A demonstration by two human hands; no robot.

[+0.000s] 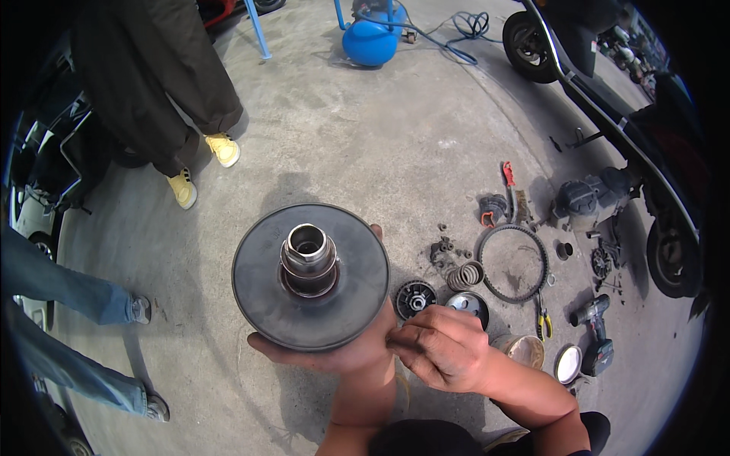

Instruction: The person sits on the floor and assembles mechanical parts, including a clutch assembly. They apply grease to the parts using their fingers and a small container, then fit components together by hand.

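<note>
My left hand (363, 348) supports a dark metal pulley disc (258, 281) from below, its fingers curled at the rim. A shiny hollow hub stands up from the middle of this scooter drive pulley. Beside the left wrist, my right hand (445, 349) is closed in a pinch. Whatever lies between its fingertips is hidden or too small to name. Just beyond the right hand, on the ground, are a black finned round part (416, 299), a silver round cover (468, 305) and a coil spring (464, 276).
A drive belt (514, 263), red-handled tool (509, 175), yellow pliers (544, 325), cordless impact driver (593, 319) and round tub (525, 351) lie at right. Scooters (608, 114) edge the right side. Two people stand left, in dark trousers (152, 83) and jeans (84, 289). A blue compressor (371, 42) stands far off.
</note>
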